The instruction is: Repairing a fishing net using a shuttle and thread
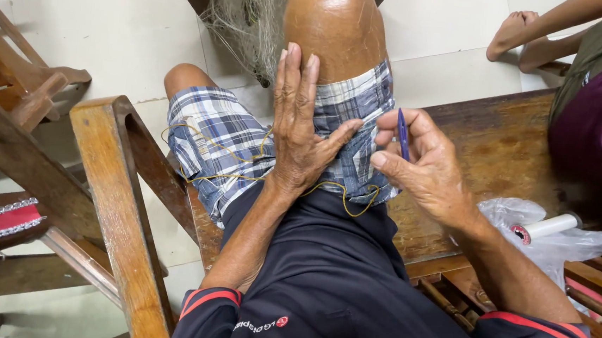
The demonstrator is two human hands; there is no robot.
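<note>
Left hand [302,130] lies flat, fingers spread, on blue plaid cloth shorts [229,139]; at three o'clock, right hand [421,163] pinches a slim blue plastic needle [402,134].

1. A crumpled clear plastic bag [523,218] lies on the wooden bench [500,155] at the right.
2. On it rests a white roll [547,227] with a round red-and-white end label (print too small to tell).
</note>
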